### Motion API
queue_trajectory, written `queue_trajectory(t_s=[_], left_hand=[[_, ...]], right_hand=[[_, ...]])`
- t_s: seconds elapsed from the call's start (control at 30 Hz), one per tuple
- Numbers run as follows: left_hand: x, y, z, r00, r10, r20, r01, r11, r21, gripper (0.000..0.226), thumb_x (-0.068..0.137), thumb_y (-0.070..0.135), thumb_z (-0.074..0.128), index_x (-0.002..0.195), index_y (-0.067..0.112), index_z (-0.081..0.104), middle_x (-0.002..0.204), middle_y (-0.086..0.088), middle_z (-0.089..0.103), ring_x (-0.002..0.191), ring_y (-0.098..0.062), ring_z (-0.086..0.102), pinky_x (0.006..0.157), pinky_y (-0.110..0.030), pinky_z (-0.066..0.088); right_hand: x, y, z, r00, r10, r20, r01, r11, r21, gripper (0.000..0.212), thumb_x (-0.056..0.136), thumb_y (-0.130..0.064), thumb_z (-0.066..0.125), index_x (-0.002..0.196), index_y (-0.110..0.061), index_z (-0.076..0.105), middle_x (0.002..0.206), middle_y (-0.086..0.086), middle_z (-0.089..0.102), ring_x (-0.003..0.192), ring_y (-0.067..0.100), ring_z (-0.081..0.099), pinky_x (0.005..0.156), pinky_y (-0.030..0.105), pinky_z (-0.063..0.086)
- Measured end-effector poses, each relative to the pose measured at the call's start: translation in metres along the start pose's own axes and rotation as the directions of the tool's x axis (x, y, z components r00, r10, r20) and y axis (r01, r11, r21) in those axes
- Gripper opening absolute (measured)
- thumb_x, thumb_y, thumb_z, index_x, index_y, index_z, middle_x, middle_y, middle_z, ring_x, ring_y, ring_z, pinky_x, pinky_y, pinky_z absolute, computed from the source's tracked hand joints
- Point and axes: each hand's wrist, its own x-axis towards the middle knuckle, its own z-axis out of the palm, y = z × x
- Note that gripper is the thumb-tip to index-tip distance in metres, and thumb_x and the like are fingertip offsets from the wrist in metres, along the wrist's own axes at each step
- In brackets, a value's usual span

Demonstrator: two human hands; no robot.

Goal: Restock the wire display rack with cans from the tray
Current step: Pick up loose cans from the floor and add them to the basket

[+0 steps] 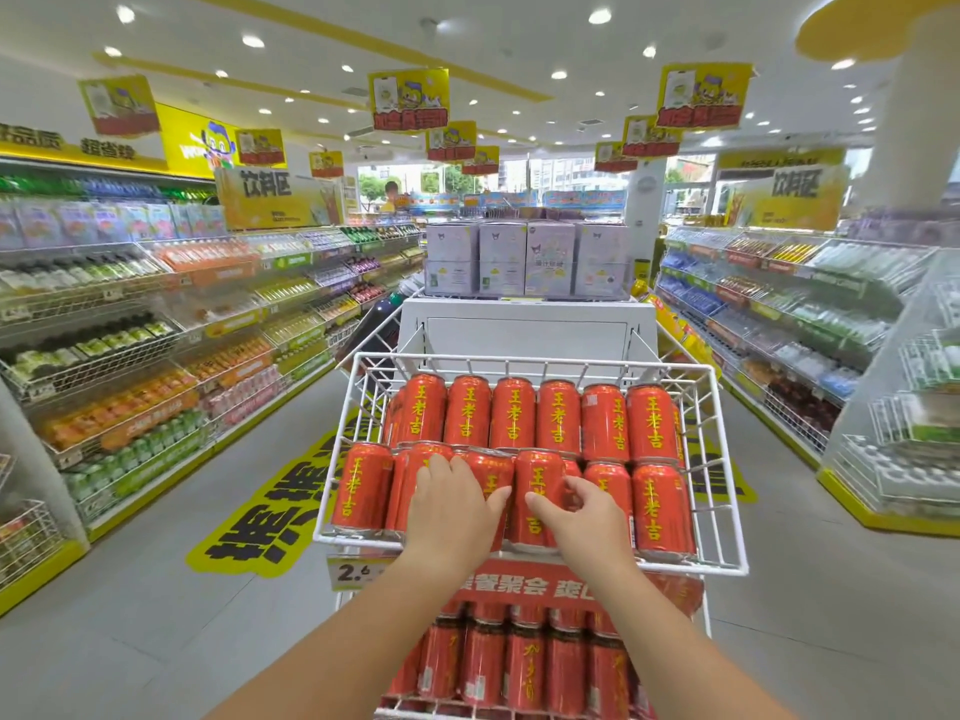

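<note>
The red metal can with yellow characters (540, 475) stands in the front row of the white wire display rack (519, 359), and the right hand (582, 517) grasps it, thumb on the face turned to the person and curled fingers at its right side. Just to the left of that hand, the left hand (452, 506) lies released over the neighbouring cans of the same row, fingers spread and fairly straight, thumb reaching toward the grasped can; the two thumbs are near each other but apart.

The front row of red cans (361, 491) runs out to both sides of the hands. Beyond the fingertips a back row of red cans (511, 413) stands upright, packed side by side, against the far wall of the rack.

Below the wrists a red banner with white characters (519, 584) hangs on the rack's front, with a yellow price tag (353, 571) at its left end. Under the forearms, darker red cans (524, 667) fill a lower tier.

Further beyond the hands a white stand (524, 324) carries pale lilac boxes (550, 257). Left of the left hand a yellow floor sticker with black characters (270, 517) lies on the grey floor, and drink shelves (130, 356) line that side; more shelves (779, 314) line the side right of the right hand.
</note>
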Motion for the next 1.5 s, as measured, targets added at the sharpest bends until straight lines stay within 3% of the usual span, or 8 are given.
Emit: queue_trajectory(t_s=[0.17,0.33,0.5,0.7,0.87,1.07,1.3,1.5], left_hand=[[-0.002,0.005,0.002,0.999,0.052,0.017,-0.052,0.999,-0.008,0.074,0.103,0.053,0.034,0.153,-0.001,0.020,0.138,-0.016,0.046,0.124,-0.028,0.048,0.105,-0.034,0.039],[0.005,0.004,0.000,0.996,0.083,0.029,-0.085,0.994,0.072,0.066,0.103,0.053,0.034,0.141,-0.002,0.038,0.140,-0.022,0.040,0.119,-0.029,0.057,0.097,-0.032,0.051],[0.006,0.002,0.005,0.995,0.077,0.057,-0.086,0.981,0.176,0.077,0.104,0.055,0.029,0.153,-0.004,0.021,0.146,-0.024,0.039,0.128,-0.029,0.052,0.099,-0.029,0.048],[0.006,-0.002,0.001,0.990,0.141,0.007,-0.134,0.924,0.359,0.069,0.103,0.058,0.024,0.141,0.003,0.041,0.126,-0.013,0.052,0.108,-0.026,0.052,0.083,-0.031,0.047],[0.004,-0.009,0.005,0.995,0.102,-0.008,-0.093,0.939,0.331,0.068,0.104,0.056,0.019,0.152,0.010,0.034,0.155,-0.017,0.035,0.134,-0.033,0.040,0.105,-0.043,0.038],[0.000,-0.020,0.011,0.992,0.129,0.009,-0.126,0.946,0.298,0.082,0.094,0.058,0.000,0.156,0.011,0.025,0.157,-0.014,0.036,0.140,-0.033,0.035,0.111,-0.052,0.030],[-0.012,-0.027,0.013,0.971,0.230,0.059,-0.238,0.936,0.258,0.077,0.093,0.060,0.025,0.148,0.010,0.044,0.146,-0.020,0.052,0.130,-0.038,0.054,0.102,-0.055,0.047],[-0.031,-0.004,0.012,0.940,0.337,0.047,-0.339,0.911,0.235,0.079,0.094,0.064,0.029,0.153,0.012,0.036,0.154,-0.019,0.043,0.140,-0.039,0.044,0.109,-0.061,0.040]], right_hand=[[0.001,0.001,0.002,1.000,-0.020,-0.023,0.018,0.999,-0.046,0.076,0.084,-0.049,0.074,0.146,-0.013,0.050,0.145,0.006,0.052,0.130,0.022,0.051,0.106,0.041,0.045],[0.001,0.001,0.006,0.999,-0.042,-0.023,0.039,0.995,-0.088,0.074,0.087,-0.048,0.071,0.147,-0.012,0.048,0.148,0.005,0.049,0.134,0.022,0.048,0.107,0.041,0.043],[0.001,0.000,0.009,0.998,-0.062,-0.029,0.059,0.992,-0.110,0.073,0.088,-0.048,0.070,0.148,-0.014,0.048,0.148,0.004,0.050,0.134,0.022,0.048,0.110,0.042,0.044],[-0.002,0.002,0.008,0.994,-0.110,-0.007,0.106,0.971,-0.214,0.071,0.092,-0.053,0.061,0.149,-0.015,0.043,0.146,0.000,0.049,0.131,0.019,0.049,0.105,0.039,0.047],[-0.004,0.002,0.007,0.991,-0.130,0.015,0.130,0.960,-0.250,0.071,0.093,-0.056,0.058,0.150,-0.016,0.041,0.145,0.000,0.049,0.130,0.019,0.050,0.102,0.038,0.048],[-0.003,0.002,0.002,0.987,-0.149,0.062,0.161,0.930,-0.331,0.074,0.092,-0.062,0.053,0.151,-0.019,0.037,0.149,-0.001,0.046,0.132,0.020,0.050,0.103,0.040,0.048],[0.000,0.004,-0.038,0.927,-0.343,0.154,0.361,0.700,-0.616,0.076,0.095,-0.062,0.043,0.155,-0.017,0.027,0.152,0.001,0.040,0.138,0.021,0.040,0.109,0.039,0.042],[-0.004,0.022,-0.080,0.867,-0.434,0.247,0.451,0.468,-0.760,0.081,0.093,-0.066,0.035,0.157,-0.017,0.026,0.164,0.009,0.027,0.151,0.027,0.025,0.122,0.041,0.023]])
